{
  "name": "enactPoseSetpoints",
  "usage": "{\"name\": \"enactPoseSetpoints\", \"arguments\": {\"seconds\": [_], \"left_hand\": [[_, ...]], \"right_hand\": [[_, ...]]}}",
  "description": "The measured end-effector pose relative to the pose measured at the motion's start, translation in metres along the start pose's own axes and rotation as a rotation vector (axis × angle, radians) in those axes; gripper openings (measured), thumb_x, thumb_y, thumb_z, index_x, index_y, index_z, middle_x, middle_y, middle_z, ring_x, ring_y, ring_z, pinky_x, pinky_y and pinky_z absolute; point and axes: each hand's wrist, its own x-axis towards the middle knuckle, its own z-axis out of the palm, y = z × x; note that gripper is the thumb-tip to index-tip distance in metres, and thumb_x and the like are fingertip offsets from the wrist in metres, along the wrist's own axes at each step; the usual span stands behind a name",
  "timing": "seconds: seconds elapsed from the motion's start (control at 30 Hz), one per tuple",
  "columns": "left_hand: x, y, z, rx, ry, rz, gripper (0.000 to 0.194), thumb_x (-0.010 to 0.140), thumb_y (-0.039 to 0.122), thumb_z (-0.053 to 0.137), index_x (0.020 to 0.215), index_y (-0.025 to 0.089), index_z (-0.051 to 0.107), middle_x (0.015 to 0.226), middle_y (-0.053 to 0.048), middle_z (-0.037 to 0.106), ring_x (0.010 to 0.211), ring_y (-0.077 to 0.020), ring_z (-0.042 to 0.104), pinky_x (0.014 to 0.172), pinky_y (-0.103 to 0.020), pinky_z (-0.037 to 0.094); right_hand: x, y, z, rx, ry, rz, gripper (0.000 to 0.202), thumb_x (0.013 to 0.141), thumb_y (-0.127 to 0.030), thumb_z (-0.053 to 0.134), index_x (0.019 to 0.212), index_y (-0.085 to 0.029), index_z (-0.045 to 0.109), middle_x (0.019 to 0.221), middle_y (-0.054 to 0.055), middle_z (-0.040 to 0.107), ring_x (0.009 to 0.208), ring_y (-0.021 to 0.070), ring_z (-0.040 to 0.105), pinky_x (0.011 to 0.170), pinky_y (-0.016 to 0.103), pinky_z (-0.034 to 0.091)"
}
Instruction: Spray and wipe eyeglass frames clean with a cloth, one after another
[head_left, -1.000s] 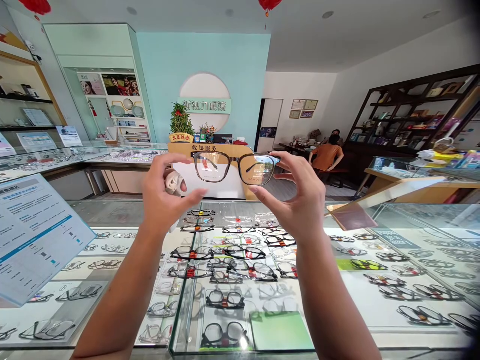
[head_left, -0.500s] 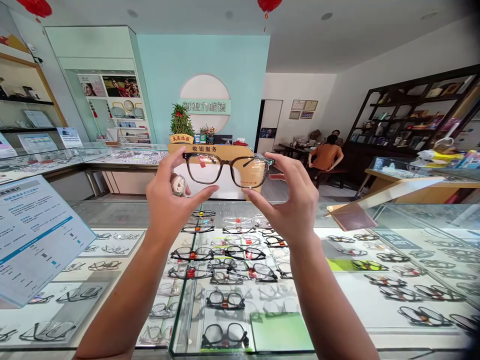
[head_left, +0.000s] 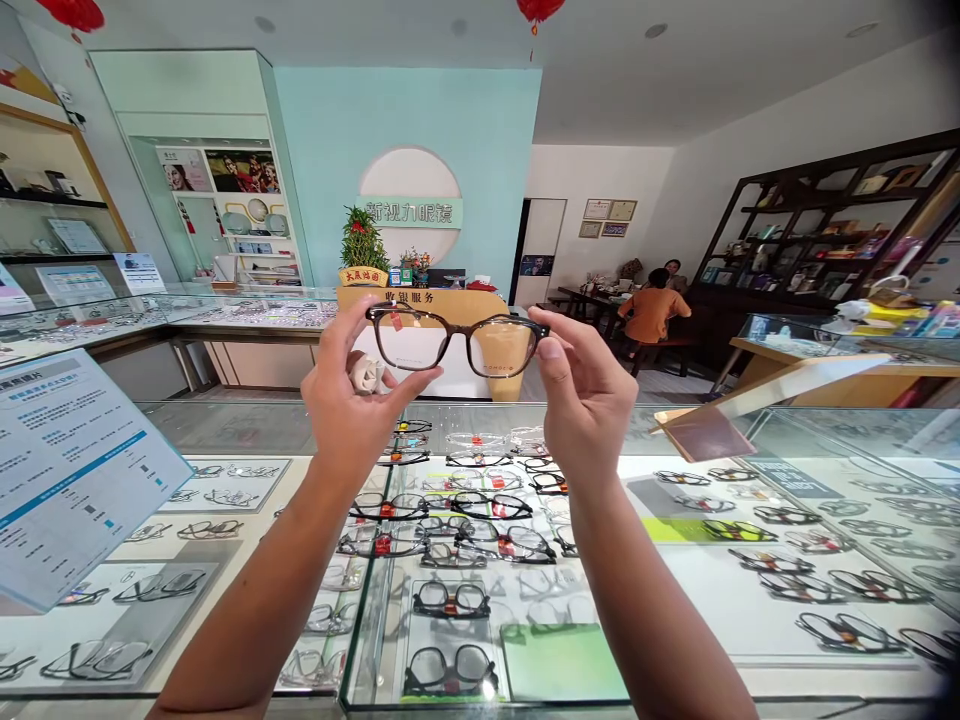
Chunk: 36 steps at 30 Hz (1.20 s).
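A pair of dark-rimmed eyeglasses [head_left: 459,328] is held up level over the glass counter, its clear lenses facing me. My left hand [head_left: 346,385] grips the left end of the frame and also has a crumpled whitish cloth or tissue [head_left: 367,374] tucked in its fingers. At the other end, my right hand [head_left: 589,385] pinches the corner near the hinge between thumb and fingers. A small red tag shows behind the left lens, and faint print is on the right lens. The temples are mostly hidden.
Below my hands, a glass display case [head_left: 360,600] holds several rows of eyeglasses. A printed sheet [head_left: 82,480] stands at left, a tilted mirror [head_left: 709,432] at right. Farther back are a cash counter [head_left: 450,300] and a seated person in orange [head_left: 651,315].
My right thumb has moved from below the lens up onto the frame's corner. The glasses have tilted slightly, and the right temple no longer shows through the lens.
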Motion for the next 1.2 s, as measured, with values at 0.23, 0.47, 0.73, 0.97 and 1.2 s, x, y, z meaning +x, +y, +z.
{"name": "enactPoseSetpoints", "arguments": {"seconds": [0.23,0.47,0.73,0.97,1.2], "left_hand": [[-0.001,0.003,0.001,-0.002,-0.013,0.034,0.084,0.084,0.057,0.095,0.154,0.033,0.058,0.146,-0.013,0.071,0.125,-0.0337,0.077,0.068,-0.032,0.067],[-0.005,0.003,0.004,-0.046,-0.058,0.005,0.086,0.085,0.061,0.094,0.155,0.032,0.054,0.15,-0.013,0.068,0.117,-0.0306,0.078,0.074,-0.035,0.068],[-0.006,0.004,0.005,-0.093,-0.079,-0.008,0.084,0.084,0.057,0.095,0.153,0.032,0.054,0.151,-0.014,0.067,0.126,-0.0332,0.077,0.07,-0.032,0.068],[-0.004,0.006,0.005,-0.165,-0.101,-0.048,0.088,0.078,0.059,0.099,0.148,0.031,0.054,0.145,-0.014,0.07,0.122,-0.0345,0.078,0.072,-0.038,0.069],[-0.002,0.012,0.002,-0.235,-0.125,-0.14,0.09,0.075,0.074,0.094,0.142,0.033,0.049,0.128,-0.01,0.072,0.108,-0.0307,0.081,0.069,-0.037,0.068]], "right_hand": [[0.003,0.003,-0.001,0.119,0.008,0.153,0.023,0.105,-0.044,0.071,0.114,-0.027,0.083,0.119,0.008,0.086,0.1,0.024,0.08,0.092,0.046,0.069],[0.007,0.006,-0.006,0.286,-0.052,0.232,0.018,0.104,-0.041,0.07,0.112,-0.028,0.08,0.123,0.008,0.086,0.116,0.0261,0.082,0.091,0.043,0.071],[0.009,0.006,-0.006,0.343,-0.076,0.267,0.014,0.103,-0.038,0.066,0.11,-0.03,0.075,0.121,0.006,0.087,0.104,0.0227,0.085,0.084,0.039,0.072],[0.009,0.005,-0.006,0.315,-0.059,0.295,0.015,0.102,-0.04,0.067,0.109,-0.03,0.075,0.123,0.006,0.087,0.11,0.0242,0.084,0.091,0.043,0.072],[0.011,0.004,-0.006,0.335,-0.086,0.296,0.012,0.101,-0.038,0.068,0.108,-0.03,0.073,0.118,0.007,0.087,0.119,0.0266,0.081,0.109,0.051,0.066]]}}
